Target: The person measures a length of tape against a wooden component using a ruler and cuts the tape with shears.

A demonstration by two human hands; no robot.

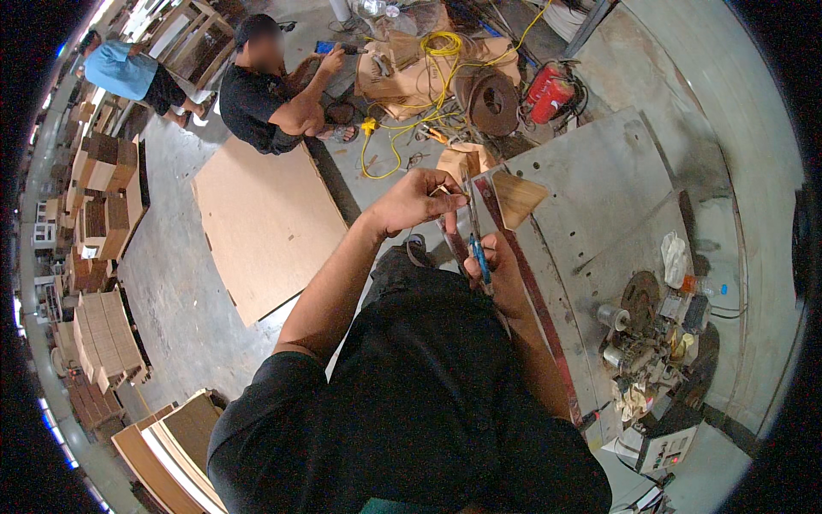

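Observation:
My left hand is closed in a pinch, thumb against fingers, at the upper end of a thin, narrow piece whose kind I cannot make out. Just below and to the right, my right hand is wrapped round a blue-handled hand tool that looks like pliers. Its working end is too small and overlapped to read clearly. Both hands are held close together in front of my body, beside the dark red edge of a grey metal table. A triangular wooden piece lies on that table near its left edge.
Beyond my hands are a yellow cable, a brown disc-shaped reel and a red machine. A crouching person works beside a flat board. Cluttered parts cover the table's right side. Stacked boards stand left.

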